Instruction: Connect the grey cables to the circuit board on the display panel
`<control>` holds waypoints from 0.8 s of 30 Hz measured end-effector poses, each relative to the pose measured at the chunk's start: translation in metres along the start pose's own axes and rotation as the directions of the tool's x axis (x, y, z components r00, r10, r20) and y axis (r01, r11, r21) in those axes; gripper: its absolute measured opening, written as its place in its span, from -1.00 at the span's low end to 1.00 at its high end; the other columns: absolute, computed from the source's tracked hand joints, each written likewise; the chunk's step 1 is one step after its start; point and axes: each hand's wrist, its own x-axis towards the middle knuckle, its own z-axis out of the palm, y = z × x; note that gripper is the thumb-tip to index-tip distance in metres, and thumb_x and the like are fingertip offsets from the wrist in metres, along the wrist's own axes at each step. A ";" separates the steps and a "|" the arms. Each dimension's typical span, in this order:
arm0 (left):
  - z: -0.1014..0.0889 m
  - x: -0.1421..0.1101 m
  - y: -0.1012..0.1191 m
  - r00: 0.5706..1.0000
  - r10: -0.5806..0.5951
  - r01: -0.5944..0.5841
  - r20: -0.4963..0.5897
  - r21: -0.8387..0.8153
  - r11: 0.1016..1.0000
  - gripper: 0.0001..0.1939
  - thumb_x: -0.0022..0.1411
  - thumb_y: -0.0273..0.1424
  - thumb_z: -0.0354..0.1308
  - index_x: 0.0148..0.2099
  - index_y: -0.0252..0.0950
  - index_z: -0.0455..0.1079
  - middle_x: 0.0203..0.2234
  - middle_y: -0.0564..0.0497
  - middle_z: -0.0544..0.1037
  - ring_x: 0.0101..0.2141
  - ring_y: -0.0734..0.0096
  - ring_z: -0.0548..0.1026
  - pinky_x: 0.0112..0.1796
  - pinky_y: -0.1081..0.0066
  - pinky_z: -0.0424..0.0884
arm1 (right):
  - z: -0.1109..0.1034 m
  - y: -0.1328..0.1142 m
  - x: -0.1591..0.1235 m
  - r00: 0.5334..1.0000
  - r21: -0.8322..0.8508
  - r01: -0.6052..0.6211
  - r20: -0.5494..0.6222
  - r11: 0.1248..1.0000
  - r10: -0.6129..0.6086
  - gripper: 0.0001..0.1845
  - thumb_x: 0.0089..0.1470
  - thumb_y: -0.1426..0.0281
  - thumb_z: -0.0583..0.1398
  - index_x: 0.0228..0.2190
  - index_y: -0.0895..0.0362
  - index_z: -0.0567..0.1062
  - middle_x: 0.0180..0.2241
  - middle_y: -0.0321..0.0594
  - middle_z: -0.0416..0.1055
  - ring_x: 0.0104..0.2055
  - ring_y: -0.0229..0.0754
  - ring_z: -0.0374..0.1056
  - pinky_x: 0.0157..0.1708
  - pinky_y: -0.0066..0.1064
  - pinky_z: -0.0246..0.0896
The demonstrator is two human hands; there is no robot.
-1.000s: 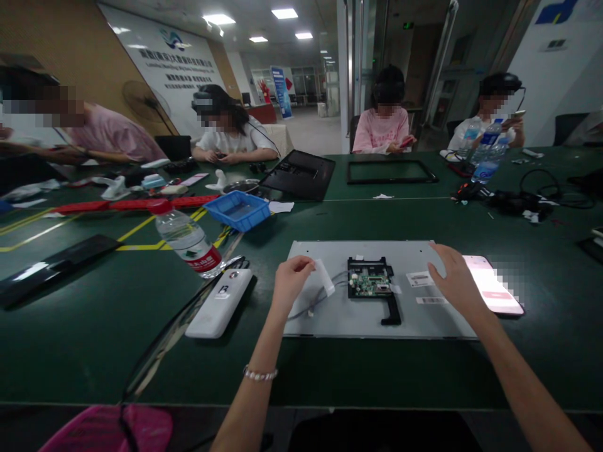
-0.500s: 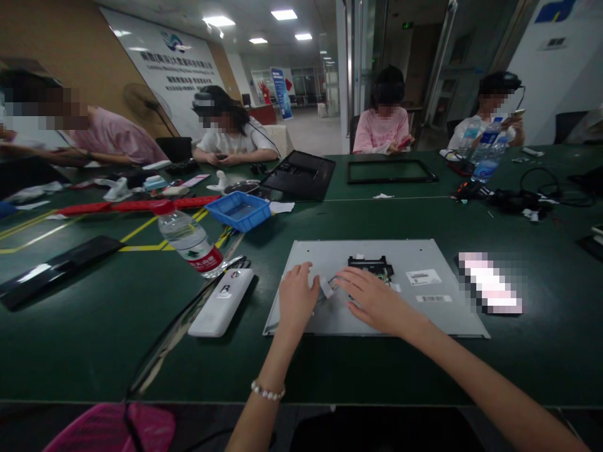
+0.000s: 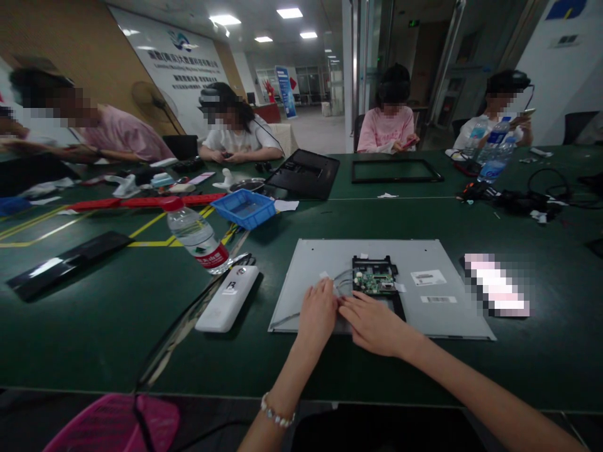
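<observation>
A flat grey display panel (image 3: 306, 257) lies back side up in front of me. On it sits a black bracket (image 3: 398, 307) with a green circuit board (image 3: 374, 282), and thin grey cables (image 3: 343, 276) run left from the board. My left hand (image 3: 318, 311) is closed over the panel just left of the bracket, beside a small white piece (image 3: 324, 275). Its fingertips meet those of my right hand (image 3: 377, 323), which come in from the right, closed together, at the cable ends. What is pinched there is hidden. A cable also emerges left of my left hand.
Left of the panel lie a white power bank (image 3: 228, 298), a water bottle (image 3: 198, 238) and a blue tray (image 3: 245, 207). A phone (image 3: 497, 285) lies to the right. Black frames (image 3: 396, 171) lie farther back. Several people sit across the table; a pink basket (image 3: 122, 424) stands below its edge.
My hands have come together and moved nearer to me, uncovering the circuit board. Fingers that were apart are now drawn in against each other. The view has shifted slightly.
</observation>
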 end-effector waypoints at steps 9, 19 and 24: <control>0.003 0.003 -0.002 0.997 -0.052 0.049 -0.058 -0.039 0.998 -0.55 0.24 -0.40 -0.04 0.15 -0.45 0.11 0.06 -0.30 0.34 0.03 0.11 0.34 0.02 0.16 0.20 | 0.008 -0.007 -0.014 0.997 0.056 -0.073 -0.020 0.996 0.075 -0.43 0.08 0.35 0.08 0.11 0.29 0.19 0.16 0.04 0.17 0.23 -0.03 0.01 0.23 -0.15 -0.12; 0.001 0.000 -0.005 0.996 -0.038 0.026 -0.083 -0.142 0.990 -0.51 0.21 -0.27 0.03 0.13 -0.36 0.09 0.04 -0.24 0.34 0.05 0.10 0.31 0.04 0.13 0.19 | -0.023 0.055 -0.063 0.883 0.243 -0.373 -0.202 0.896 0.423 -0.70 0.11 0.44 0.06 -0.11 0.07 0.40 -0.04 -0.14 0.36 0.04 -0.06 0.26 0.05 -0.07 0.17; -0.001 0.000 -0.007 0.991 -0.083 0.058 -0.106 -0.219 0.974 -0.63 0.24 -0.24 0.01 0.04 -0.29 0.14 0.01 -0.20 0.36 0.03 0.13 0.33 0.03 0.13 0.20 | -0.019 0.092 -0.087 0.849 0.333 -0.405 -0.209 0.852 0.485 -0.76 0.06 0.41 0.09 -0.19 0.05 0.43 -0.11 -0.18 0.39 -0.04 -0.08 0.31 -0.01 -0.12 0.23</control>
